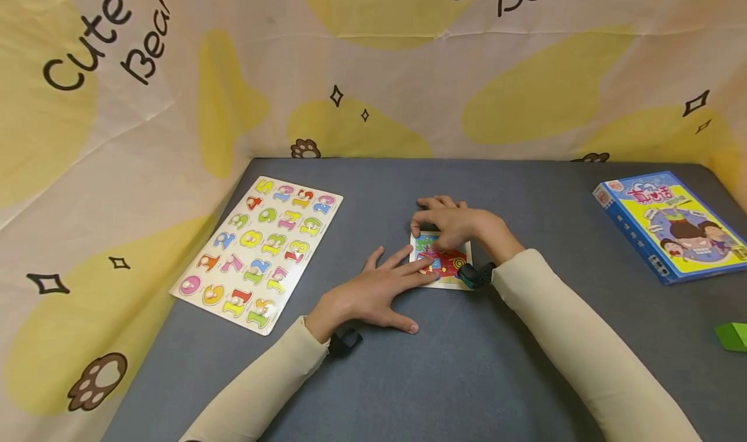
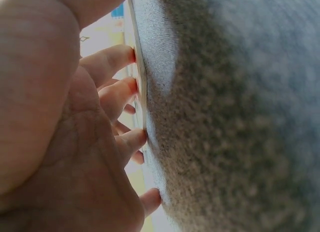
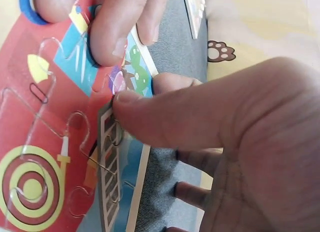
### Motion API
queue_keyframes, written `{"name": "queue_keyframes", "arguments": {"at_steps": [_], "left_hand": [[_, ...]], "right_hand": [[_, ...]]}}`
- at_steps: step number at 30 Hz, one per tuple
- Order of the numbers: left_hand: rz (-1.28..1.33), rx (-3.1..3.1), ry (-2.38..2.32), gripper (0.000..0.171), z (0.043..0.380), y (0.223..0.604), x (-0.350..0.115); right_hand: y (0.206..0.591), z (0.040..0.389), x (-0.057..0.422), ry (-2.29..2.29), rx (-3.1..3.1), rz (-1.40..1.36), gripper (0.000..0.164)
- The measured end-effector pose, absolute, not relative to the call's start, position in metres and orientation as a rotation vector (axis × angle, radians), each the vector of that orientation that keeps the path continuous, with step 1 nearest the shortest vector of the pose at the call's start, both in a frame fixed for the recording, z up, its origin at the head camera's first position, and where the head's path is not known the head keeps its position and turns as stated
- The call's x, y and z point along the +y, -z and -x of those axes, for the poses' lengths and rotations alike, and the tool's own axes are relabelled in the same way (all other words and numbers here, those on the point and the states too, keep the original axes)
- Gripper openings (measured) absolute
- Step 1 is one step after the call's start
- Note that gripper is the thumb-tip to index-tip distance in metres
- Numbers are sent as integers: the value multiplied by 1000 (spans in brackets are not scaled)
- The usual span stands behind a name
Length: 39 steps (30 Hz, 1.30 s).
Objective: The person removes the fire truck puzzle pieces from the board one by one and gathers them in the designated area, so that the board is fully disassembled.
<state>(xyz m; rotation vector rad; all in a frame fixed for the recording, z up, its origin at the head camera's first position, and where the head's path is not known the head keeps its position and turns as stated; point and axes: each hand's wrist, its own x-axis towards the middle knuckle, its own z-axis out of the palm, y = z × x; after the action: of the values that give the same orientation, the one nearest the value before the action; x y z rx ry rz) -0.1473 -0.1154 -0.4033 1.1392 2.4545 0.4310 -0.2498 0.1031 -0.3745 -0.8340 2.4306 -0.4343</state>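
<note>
A small jigsaw puzzle (image 1: 452,264) with a red fire-truck picture and a pale border lies flat on the grey table. My left hand (image 1: 373,296) has its fingers spread, and the fingertips rest on the puzzle's near-left part. From the far side my right hand (image 1: 455,225) reaches over the puzzle with bent fingers. In the right wrist view its thumb (image 3: 145,114) presses on the picture beside the printed ladder, while the index finger lies at the border's edge. The other right fingers touch down beyond that edge. Part of the picture is hidden under both hands.
To the left lies a white number board (image 1: 271,254) with colourful number pieces. A blue and yellow box (image 1: 679,228) lies at the right, with a green block (image 1: 732,336) nearer the front. Patterned cloth (image 1: 373,72) hangs behind the table.
</note>
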Motion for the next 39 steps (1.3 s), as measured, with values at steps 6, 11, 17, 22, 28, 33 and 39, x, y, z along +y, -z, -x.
{"name": "queue_keyframes", "arguments": {"at_steps": [6,11,17,22,28,33,39], "left_hand": [[-1132,2461,-417,91,147,403,-115],[-1131,2463,-411,91,147,404,-115],[-1135,2461,-420,91,147,403,-115],[-1132,2460,-417,91,146,401,-114],[-1134,2462,-409,91,146,401,-114],[-1136,2460,-399,91,147,402,-114],[-1135,2467,-398,92,146,403,-114]], "right_hand": [[373,251,100,409,2436,816,31],[373,252,96,381,2439,792,33],[372,252,95,368,2446,778,35],[374,252,97,418,2438,796,33],[386,252,113,653,2405,862,36],[400,249,127,768,2439,931,37],[407,245,130,841,2488,955,33]]}}
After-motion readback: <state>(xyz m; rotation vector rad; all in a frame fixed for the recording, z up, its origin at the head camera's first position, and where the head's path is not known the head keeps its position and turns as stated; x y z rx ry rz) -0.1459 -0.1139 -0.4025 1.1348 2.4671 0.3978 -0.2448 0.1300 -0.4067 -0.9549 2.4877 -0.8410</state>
